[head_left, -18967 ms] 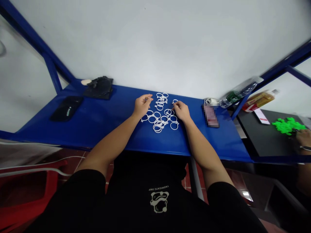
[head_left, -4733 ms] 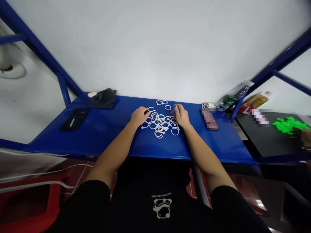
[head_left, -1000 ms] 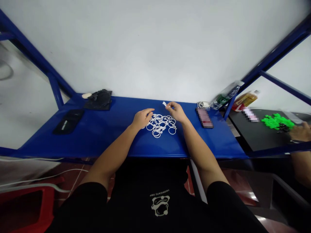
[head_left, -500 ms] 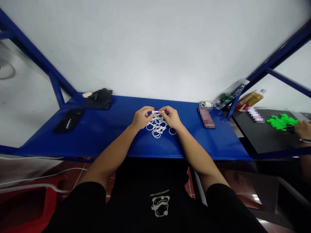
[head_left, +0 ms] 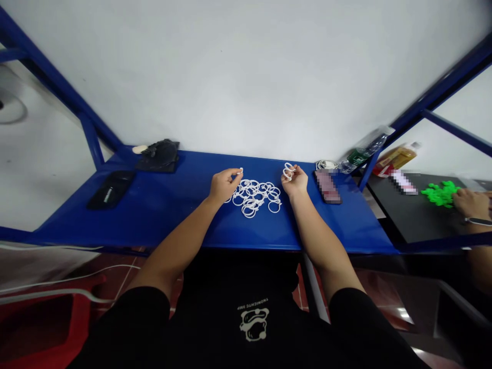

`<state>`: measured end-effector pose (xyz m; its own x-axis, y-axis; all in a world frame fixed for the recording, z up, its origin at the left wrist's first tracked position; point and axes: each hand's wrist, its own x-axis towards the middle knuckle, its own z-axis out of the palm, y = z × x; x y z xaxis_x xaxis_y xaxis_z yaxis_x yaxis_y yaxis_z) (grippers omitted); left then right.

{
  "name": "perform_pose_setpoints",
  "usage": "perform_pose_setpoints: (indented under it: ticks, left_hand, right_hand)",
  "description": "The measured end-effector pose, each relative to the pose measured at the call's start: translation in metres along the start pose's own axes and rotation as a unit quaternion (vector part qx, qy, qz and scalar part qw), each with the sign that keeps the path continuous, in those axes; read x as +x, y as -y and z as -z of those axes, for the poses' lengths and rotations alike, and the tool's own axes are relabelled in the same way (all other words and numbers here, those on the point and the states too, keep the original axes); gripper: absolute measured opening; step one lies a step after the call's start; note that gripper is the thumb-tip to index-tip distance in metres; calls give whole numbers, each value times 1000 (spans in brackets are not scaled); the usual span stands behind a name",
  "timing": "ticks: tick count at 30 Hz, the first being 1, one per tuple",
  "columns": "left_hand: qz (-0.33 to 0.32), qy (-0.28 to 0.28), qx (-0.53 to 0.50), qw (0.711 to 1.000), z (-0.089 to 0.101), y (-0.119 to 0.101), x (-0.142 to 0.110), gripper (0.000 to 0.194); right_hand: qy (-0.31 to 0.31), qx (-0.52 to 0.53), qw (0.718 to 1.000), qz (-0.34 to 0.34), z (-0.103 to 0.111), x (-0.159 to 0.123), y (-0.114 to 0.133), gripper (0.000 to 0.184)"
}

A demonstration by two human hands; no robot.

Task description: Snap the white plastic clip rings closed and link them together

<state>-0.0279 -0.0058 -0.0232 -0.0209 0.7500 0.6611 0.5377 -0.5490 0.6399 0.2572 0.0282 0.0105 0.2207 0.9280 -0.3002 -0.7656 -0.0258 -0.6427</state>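
Observation:
A pile of white plastic rings (head_left: 249, 197) lies on the blue tabletop (head_left: 180, 205) between my hands. To its left, my left hand (head_left: 223, 185) is closed in a pinch, and a small white piece (head_left: 241, 170) shows at the fingertips; I cannot make out its full shape. My right hand (head_left: 298, 183), raised right of the pile, is closed on two white rings (head_left: 289, 167) that stand up from the fingers. The two hands are well apart.
At the left are a black flat case (head_left: 111, 190) and a dark bag (head_left: 159, 156). On the right lie a phone (head_left: 327, 187), a coiled white cable (head_left: 326, 164) and a tilted bottle (head_left: 363, 151). A co-worker's hand (head_left: 472, 202) touches green pieces (head_left: 440, 193) on a black table.
My hands were close together over the pile, both on one white piece. Now my right hand has moved right with two rings, while the left stays almost in place.

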Motion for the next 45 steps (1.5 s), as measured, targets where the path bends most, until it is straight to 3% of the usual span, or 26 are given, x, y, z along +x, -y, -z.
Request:
perform_pose_setpoints:
  ticks: [3,10,14,17,21,26,35,40,45]
  left_hand:
    - [4,13,6,1000,1,-3,0,25]
    - [6,34,15,999,1,-7,0,21]
    - [-17,33,3,999,2,-5,1,17]
    - [3,48,7,999,2,-3,1,17]
    - [24,56,4,998,1,-1,1,21]
    - [-3,40,4,999,1,-3,0,22]
    - [-21,48,-32,998,5,-2,0,27]
    - [-26,50,-33,998,3,0,1,25]
    - [-26,55,-31,998,4,0,1,25]
  right_hand:
    - [13,-10,999,32,1,2,0,18]
    - [23,-26,999,3,-4,1,-4,7]
    - [76,-85,993,32,-5,-3,-6,17]
    - [93,-96,990,36,-6,-6,-8,16]
    - [95,-91,991,24,-8,-7,-8,10]
    - [79,-91,992,32,-8,-8,-10,4]
    - [74,-135,986,68,-10,-9,-15,8]
    - [75,-221,961,148,-7,-5,-27,17]
    - [127,-346,896,248,0,-4,-40,2]
